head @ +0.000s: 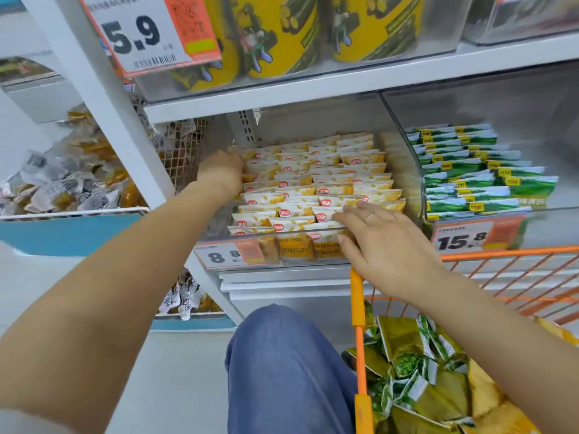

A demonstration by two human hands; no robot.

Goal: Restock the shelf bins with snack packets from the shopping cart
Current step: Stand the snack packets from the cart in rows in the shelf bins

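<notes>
Left hand (223, 170) reaches deep at ten o'clock of the clear shelf bin (416, 183), fingers hidden among yellow-white snack packets (316, 183), while right hand (380, 242) lies flat-fingered on the front rows, orange shopping cart (358, 308) at five o'clock.

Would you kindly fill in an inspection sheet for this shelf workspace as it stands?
Surface: white shelf holding clear bins.
Job's things: yellow packets in rows fill the middle bin; green packets in the right bin; loose packets in the orange cart.
Clutter: price tags on the bin fronts.
Hands: left hand at the back-left packets, grip hidden; right hand flat on the front rows.
Cables: nothing seen.
Surroundings: yellow tubs above; wire baskets of wrapped snacks at left.
</notes>
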